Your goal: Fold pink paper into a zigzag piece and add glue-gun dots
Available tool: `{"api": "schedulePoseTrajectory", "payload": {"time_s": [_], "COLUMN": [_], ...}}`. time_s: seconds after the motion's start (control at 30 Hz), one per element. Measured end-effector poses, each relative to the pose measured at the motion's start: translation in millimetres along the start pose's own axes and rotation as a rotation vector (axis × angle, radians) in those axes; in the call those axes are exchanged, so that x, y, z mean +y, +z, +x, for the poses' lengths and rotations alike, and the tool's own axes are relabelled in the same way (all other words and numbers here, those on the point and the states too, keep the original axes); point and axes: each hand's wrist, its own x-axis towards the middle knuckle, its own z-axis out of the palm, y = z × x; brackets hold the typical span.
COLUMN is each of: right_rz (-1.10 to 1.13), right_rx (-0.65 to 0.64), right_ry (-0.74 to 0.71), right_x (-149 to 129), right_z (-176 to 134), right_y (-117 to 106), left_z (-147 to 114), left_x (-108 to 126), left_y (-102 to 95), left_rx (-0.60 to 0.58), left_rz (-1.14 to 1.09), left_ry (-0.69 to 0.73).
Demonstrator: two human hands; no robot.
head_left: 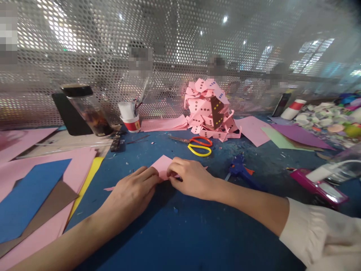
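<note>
Closest to my camera: the cream sleeve (318,233) at lower right and the bare left forearm (84,233), both reaching in over the blue table (180,241). The pink paper piece (163,164) is mid-table, between the two hands. Left hand (138,188): fingers bunched, pinching its left edge; thumb mostly hidden from me. Right hand (188,177): thumb and index pinching its right side, other fingers curled in.

Containers, left to right. Clear jar (97,114), black lid on, dark reddish-brown contents low down; can't ID them. Red-and-white cup (132,125): I read a white cup (126,110) sitting in it, plus thin pen-like sticks (137,107) standing up. Second red-and-white container (295,109), far right, tilted; can't see inside. Just beside it, a heap of small pale pieces (318,114); can't tell if anything holds them. Clear vessel (349,156) at the right edge, cut off by frame, contents unclear.

Between cup and second container: pink paper stack (163,124), then a pink paper model (201,109) with small dark squares on it. Scissors (194,141) lie in front of the model, red and yellow handles. Blue glue gun (238,165) near the right forearm.
</note>
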Motion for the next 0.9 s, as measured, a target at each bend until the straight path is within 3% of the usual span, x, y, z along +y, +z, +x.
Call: {"api": "schedulePoseTrajectory", "payload": {"time_s": [0.1, 0.3, 0.9], "right_rz": [-0.007, -0.050, 0.037], "right_rx": [0.011, 0.023, 0.036], "right_ry": [0.064, 0.120, 0.132], "right_x": [-1.8, -5.7, -2.8], "right_z": [1.9, 3.9, 7.4], "right_y": [5.4, 8.3, 14.4], "left_z": [2.8, 9.9, 19.3], "left_x": [2.0, 6.5, 3.9], "left_y": [4.3, 5.0, 13.3], "left_rx": [-0.055, -0.016, -0.003], "left_rz": [-0.020, -0.121, -0.148], "left_ry": [-0.059, -0.187, -0.346]}}
